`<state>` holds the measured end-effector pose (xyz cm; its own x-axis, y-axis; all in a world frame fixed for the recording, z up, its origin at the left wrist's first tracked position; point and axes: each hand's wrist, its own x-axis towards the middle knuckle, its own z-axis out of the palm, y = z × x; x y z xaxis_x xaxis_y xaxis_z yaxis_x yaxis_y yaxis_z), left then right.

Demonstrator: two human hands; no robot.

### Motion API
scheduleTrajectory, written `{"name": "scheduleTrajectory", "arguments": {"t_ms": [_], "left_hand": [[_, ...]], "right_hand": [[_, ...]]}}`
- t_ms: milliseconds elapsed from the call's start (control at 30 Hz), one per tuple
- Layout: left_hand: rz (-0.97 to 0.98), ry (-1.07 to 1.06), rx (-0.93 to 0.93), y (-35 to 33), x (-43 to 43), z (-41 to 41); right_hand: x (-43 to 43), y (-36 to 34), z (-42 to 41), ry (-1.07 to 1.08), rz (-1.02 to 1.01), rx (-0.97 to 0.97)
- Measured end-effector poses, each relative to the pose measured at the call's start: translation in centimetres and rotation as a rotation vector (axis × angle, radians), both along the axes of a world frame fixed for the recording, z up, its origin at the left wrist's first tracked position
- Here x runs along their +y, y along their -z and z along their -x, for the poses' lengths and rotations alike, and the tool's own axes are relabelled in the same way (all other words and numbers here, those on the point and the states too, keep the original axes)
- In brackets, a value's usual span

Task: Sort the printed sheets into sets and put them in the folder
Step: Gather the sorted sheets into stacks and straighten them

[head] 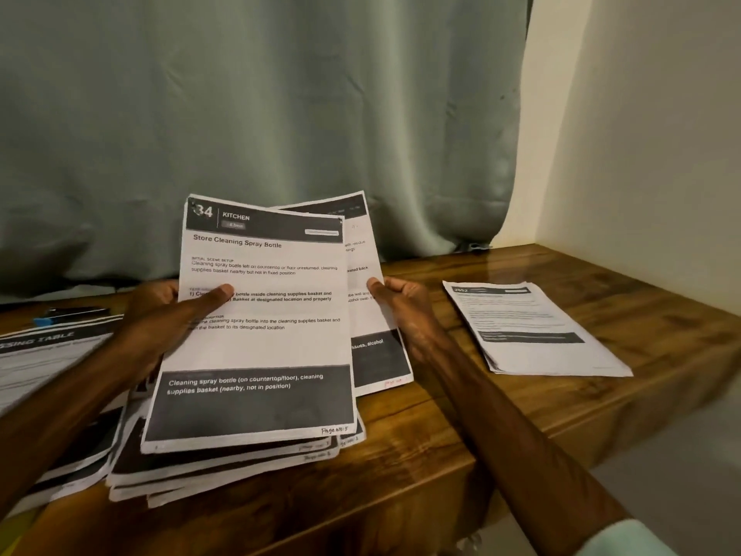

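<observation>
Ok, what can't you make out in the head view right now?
Head view:
- the rear sheet in the right hand: mostly hidden by the front sheet in the left hand.
- the right stack: print too small, blurred.
- the left sheets: cut by the frame edge, crossed by the left forearm.
- no folder identifiable.

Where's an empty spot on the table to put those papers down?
Bare wood lies between the right forearm and the small stack, in front of that stack by the table edge, and behind it near the wall. The left is crowded: a messy pile under the held sheets, more sheets beside it.
</observation>
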<state>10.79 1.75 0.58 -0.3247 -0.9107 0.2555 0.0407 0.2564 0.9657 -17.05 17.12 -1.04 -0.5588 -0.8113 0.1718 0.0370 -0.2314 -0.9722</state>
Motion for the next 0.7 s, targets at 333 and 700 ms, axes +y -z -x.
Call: {"name": "scheduleTrajectory", "arguments": {"t_ms": [333, 700], "left_hand": [[-0.015, 0.109, -0.167, -0.3, 1.0, 9.2], [-0.063, -0.016, -0.317, 4.2, 0.8, 9.8]], "right_hand": [[1.5, 2.9, 5.5, 0.436, -0.143, 0.565], [-0.2, 5.4, 5.4, 0.41, -0.21, 0.807]]}}
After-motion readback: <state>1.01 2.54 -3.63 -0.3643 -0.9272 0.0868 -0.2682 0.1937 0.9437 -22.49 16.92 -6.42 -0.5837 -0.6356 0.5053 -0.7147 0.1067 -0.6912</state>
